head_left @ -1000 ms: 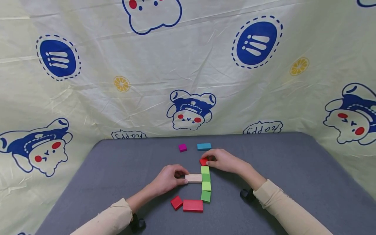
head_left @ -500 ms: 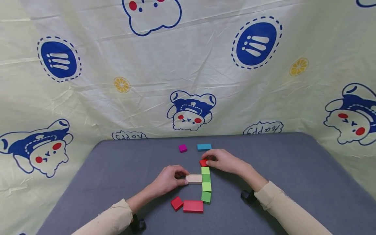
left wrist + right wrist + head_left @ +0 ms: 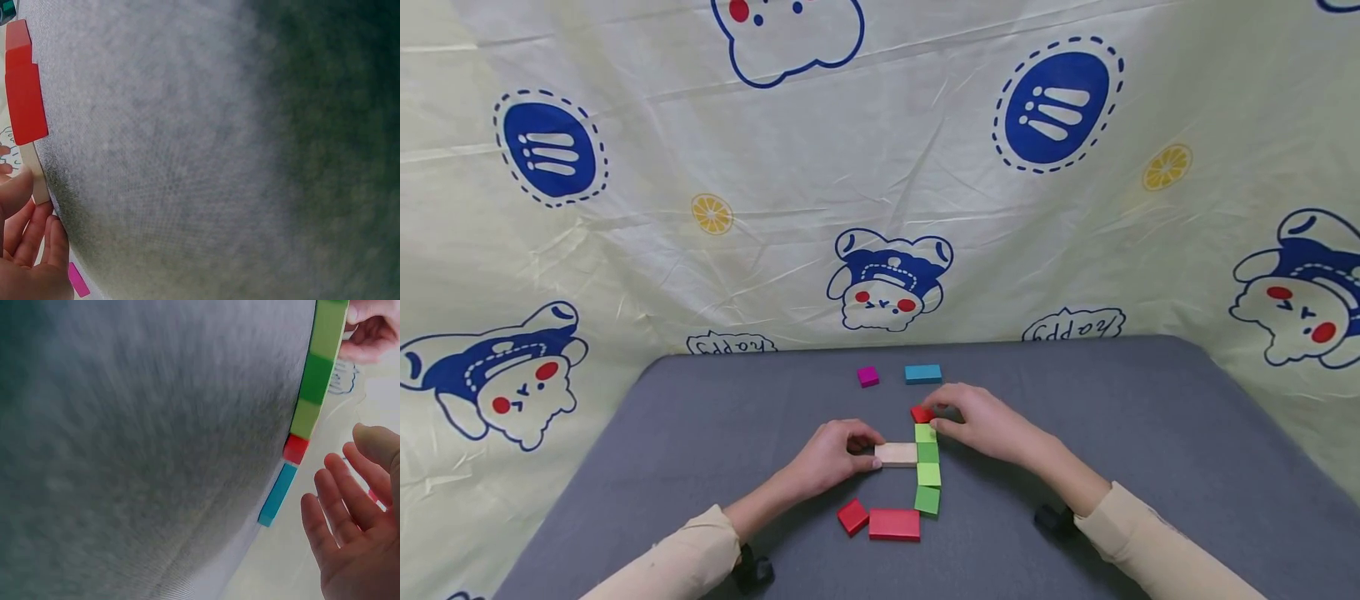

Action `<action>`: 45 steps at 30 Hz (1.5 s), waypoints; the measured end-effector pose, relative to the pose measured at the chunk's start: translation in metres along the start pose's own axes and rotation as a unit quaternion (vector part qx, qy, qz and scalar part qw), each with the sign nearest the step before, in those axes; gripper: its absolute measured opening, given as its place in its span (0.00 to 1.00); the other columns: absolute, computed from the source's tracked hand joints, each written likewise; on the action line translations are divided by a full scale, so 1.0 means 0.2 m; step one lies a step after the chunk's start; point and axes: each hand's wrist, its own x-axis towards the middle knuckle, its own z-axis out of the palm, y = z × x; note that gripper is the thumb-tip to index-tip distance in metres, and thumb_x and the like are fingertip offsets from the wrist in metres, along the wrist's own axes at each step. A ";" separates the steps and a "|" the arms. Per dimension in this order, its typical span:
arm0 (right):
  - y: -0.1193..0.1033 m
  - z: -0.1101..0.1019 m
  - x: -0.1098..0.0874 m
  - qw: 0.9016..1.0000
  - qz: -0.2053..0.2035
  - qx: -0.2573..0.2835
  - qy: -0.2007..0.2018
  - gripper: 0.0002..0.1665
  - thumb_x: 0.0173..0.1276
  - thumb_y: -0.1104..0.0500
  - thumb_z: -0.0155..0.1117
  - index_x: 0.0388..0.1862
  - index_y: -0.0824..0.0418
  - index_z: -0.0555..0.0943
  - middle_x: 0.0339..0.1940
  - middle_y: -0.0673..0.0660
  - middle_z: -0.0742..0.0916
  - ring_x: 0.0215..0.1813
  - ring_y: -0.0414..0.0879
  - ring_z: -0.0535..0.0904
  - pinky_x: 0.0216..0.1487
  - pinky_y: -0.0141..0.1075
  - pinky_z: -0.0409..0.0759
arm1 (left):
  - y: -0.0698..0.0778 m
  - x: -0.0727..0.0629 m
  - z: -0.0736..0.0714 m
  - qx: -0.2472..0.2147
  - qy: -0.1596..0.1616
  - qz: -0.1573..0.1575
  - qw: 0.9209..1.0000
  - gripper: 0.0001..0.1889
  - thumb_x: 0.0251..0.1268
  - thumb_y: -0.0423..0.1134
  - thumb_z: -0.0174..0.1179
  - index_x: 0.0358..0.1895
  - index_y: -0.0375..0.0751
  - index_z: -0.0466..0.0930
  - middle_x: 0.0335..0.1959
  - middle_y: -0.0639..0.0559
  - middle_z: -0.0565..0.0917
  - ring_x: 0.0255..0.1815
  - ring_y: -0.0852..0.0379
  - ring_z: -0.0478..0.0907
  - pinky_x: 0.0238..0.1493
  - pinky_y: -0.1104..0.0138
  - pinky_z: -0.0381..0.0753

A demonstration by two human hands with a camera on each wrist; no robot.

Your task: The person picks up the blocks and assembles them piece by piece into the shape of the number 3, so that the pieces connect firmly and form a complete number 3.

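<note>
My left hand (image 3: 835,454) pinches the left end of a pale wooden block (image 3: 897,454) between thumb and fingers; the left wrist view shows the thumb on the block (image 3: 39,178). The block's right end meets a column of light and dark green blocks (image 3: 928,452). At the column's far end lies a small red block (image 3: 921,414). My right hand (image 3: 981,421) is just right of this red block, thumb and fingers parted. In the right wrist view, the right hand's fingers (image 3: 340,506) are spread and hold nothing, apart from the red block (image 3: 295,449).
A magenta block (image 3: 868,377) and a blue block (image 3: 922,374) lie farther back on the grey table (image 3: 715,408). Nearer the front, a red rectangular block (image 3: 894,525) lies beside a tilted red block (image 3: 853,517). A printed cloth (image 3: 775,275) hangs behind the table.
My right hand has let go of the small red block and moved slightly right and nearer. The left hand still holds the pale block in place.
</note>
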 end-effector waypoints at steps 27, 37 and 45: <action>-0.11 0.06 -0.14 0.998 -0.018 -0.045 -0.041 0.18 0.63 0.53 0.72 0.52 0.52 0.84 0.55 0.48 0.81 0.56 0.45 0.75 0.56 0.47 0.76 | -0.01 0.00 0.00 -0.007 0.003 0.012 1.000 0.13 0.60 0.37 0.70 0.49 0.46 0.86 0.41 0.59 0.82 0.42 0.58 0.77 0.47 0.65 0.78; -0.12 0.07 -0.15 0.998 -0.031 -0.054 -0.033 0.17 0.63 0.55 0.72 0.51 0.54 0.84 0.53 0.48 0.81 0.55 0.44 0.75 0.55 0.46 0.77 | -0.01 0.00 0.01 -0.015 0.005 0.019 1.000 0.12 0.60 0.36 0.70 0.48 0.45 0.86 0.40 0.58 0.82 0.41 0.57 0.77 0.46 0.64 0.78; -0.12 0.08 -0.14 0.997 -0.031 -0.059 -0.031 0.16 0.63 0.55 0.72 0.50 0.54 0.84 0.52 0.47 0.81 0.54 0.44 0.75 0.54 0.45 0.77 | 0.00 0.00 0.00 -0.024 -0.002 0.015 1.000 0.13 0.61 0.36 0.69 0.49 0.46 0.86 0.41 0.58 0.82 0.42 0.57 0.77 0.47 0.65 0.78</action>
